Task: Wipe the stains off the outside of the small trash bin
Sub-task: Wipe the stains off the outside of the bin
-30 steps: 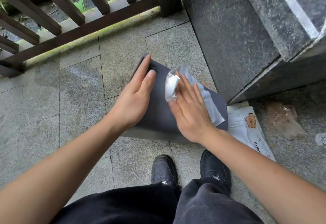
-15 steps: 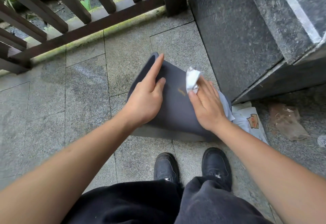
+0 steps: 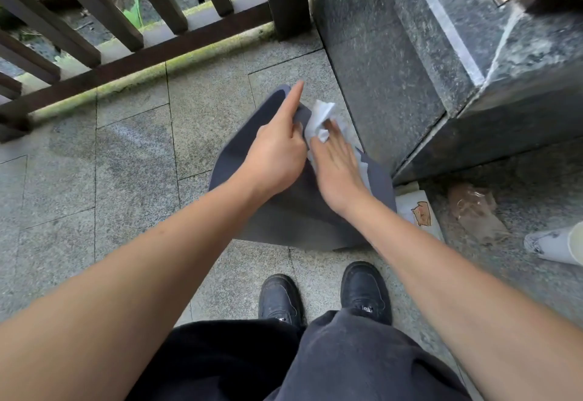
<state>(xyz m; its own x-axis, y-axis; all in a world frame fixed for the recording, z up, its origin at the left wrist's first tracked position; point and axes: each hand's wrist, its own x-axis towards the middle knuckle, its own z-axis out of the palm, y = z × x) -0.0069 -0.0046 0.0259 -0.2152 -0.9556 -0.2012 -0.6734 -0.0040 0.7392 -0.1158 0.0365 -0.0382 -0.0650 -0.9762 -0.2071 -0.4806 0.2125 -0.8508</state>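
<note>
The right hand [image 3: 339, 164] presses a crumpled white wipe [image 3: 321, 116] flat against the upper side of the dark grey trash bin [image 3: 293, 208], fingers nearly straight over the paper. Just beside it, the left hand [image 3: 277, 151] steadies the bin, index finger stretched along the bin's far edge and the other fingers bent against its wall; how firmly they clamp cannot be told. The bin lies on its side on the stone paving [image 3: 132, 161], directly ahead of the person's black shoes [image 3: 280, 299]. Right of the bin stands a dark granite block [image 3: 410, 69], and a white packet [image 3: 416, 211] touches the bin's right edge. Beyond the bin runs a wooden railing [image 3: 142, 53].
</note>
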